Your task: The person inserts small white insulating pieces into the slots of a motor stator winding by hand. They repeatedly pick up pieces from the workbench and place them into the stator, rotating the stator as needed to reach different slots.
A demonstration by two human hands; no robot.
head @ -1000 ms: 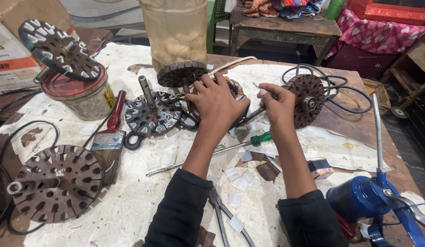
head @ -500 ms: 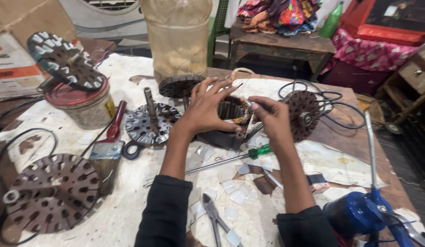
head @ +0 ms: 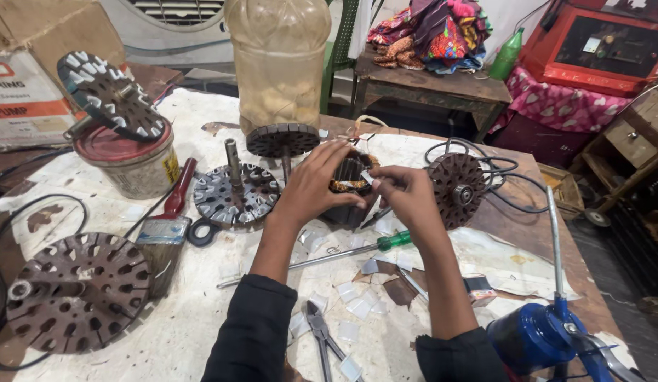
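Slotted metal discs number five around one hand-held stator (head: 348, 185).

Two hands: left (head: 316, 185), right (head: 407, 192). Six slotted motor cores. One screwdriver (head: 322, 255). One paintbrush (head: 167, 226). One pliers (head: 323, 336). One plastic jar (head: 278, 60).

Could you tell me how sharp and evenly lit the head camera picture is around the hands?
Head view: soft, even light, no harsh shadows; the left hand and right hand on the motor core are slightly soft; mild glare on the plastic jar; wide-angle bending at the edges.
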